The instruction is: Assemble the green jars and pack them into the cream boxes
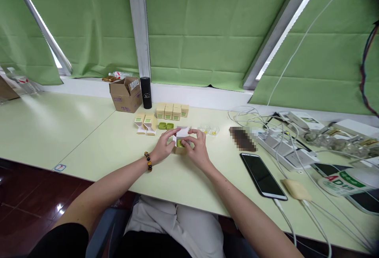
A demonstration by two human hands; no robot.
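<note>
Between my hands on the table is a small cream cardboard box (180, 151) with its white-lined flap up. A small green container (180, 143) sits in its opening. My left hand (161, 147) grips the box at its left side, fingers on the raised flap. With thumb and fingers, my right hand (197, 150) holds the green container at the box's mouth; its fingertips are partly hidden. Just behind lie two more green containers (166, 126). Two cream boxes with open flaps (150, 123) rest to their left, and several closed ones (168, 112) stand further back.
Clear plastic pieces with yellow bits (212, 131) lie right of the box. A brown carton (126, 96) and a black bottle (146, 93) stand at the back. On the right are a phone (263, 176), a power strip (288, 151), tangled white cables and a white bottle (349, 181).
</note>
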